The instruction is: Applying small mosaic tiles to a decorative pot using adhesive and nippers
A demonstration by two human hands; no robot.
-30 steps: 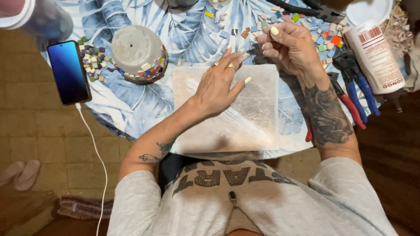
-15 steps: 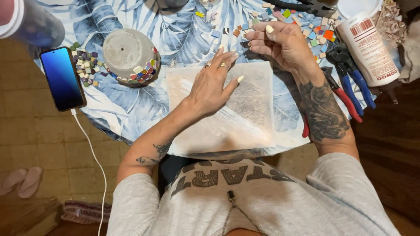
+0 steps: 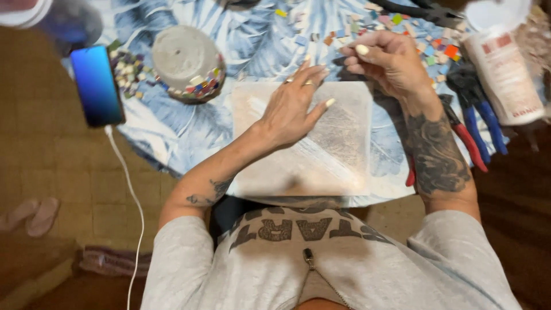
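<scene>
My left hand (image 3: 293, 106) lies flat, fingers spread, on a pale square sheet (image 3: 321, 161) at the near side of the table. My right hand (image 3: 393, 60) hovers just beyond the sheet's far right corner, fingertips pinched together beside a scatter of small coloured mosaic tiles (image 3: 427, 49). I cannot make out anything between those fingertips. An upturned grey pot (image 3: 183, 57) with coloured tiles stuck around its rim stands to the left of the sheet.
A phone (image 3: 96, 86) with a white cable (image 3: 129, 189) overhangs the table's left edge. A white bottle (image 3: 505, 77), blue-handled pliers (image 3: 479, 123) and red-handled pliers (image 3: 468, 143) lie at the right. A blue leaf-print cloth (image 3: 155, 129) covers the round table. Slippers (image 3: 31, 215) lie on the floor.
My right hand has lifted slightly away from the sheet toward the loose tiles, and its fingertips have closed tighter. My left hand stays flat on the sheet.
</scene>
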